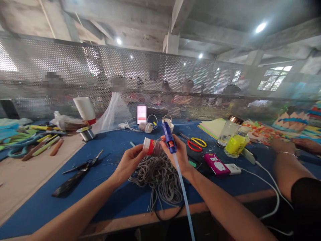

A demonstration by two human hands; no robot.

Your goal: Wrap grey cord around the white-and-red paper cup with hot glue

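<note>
Our left hand [132, 158] pinches a white-and-red paper cup [150, 146] between thumb and fingers, the cup tipped on its side over the middle of the blue work mat [110, 191]. Our right hand [181, 154] has its fingers curled around a blue glue gun [166, 131], nozzle pointing away from us, with a long translucent glue stick [185, 195] trailing from its back end toward us. The right fingertips sit right by the far end of the cup; we cannot tell whether they also grip it, as that part is blurred. Just below both hands lies a loose heap of grey cord [160, 172]. Beyond the cup, a cord-wrapped cup [143, 127] rests on its side near a lit phone [141, 114]. To our left we have black-handled scissors [75, 177], a wire spool [87, 134] and a leaning stack of paper cups [84, 107]. To our right are scissors with red and yellow handles [195, 145], a magenta box [216, 164] beside a white charger [233, 169], and a yellow bottle [235, 146] in front of a copper-lidded jar [227, 131]. Farther right, a co-worker's forearm [286, 169] reaches over the table.
</note>
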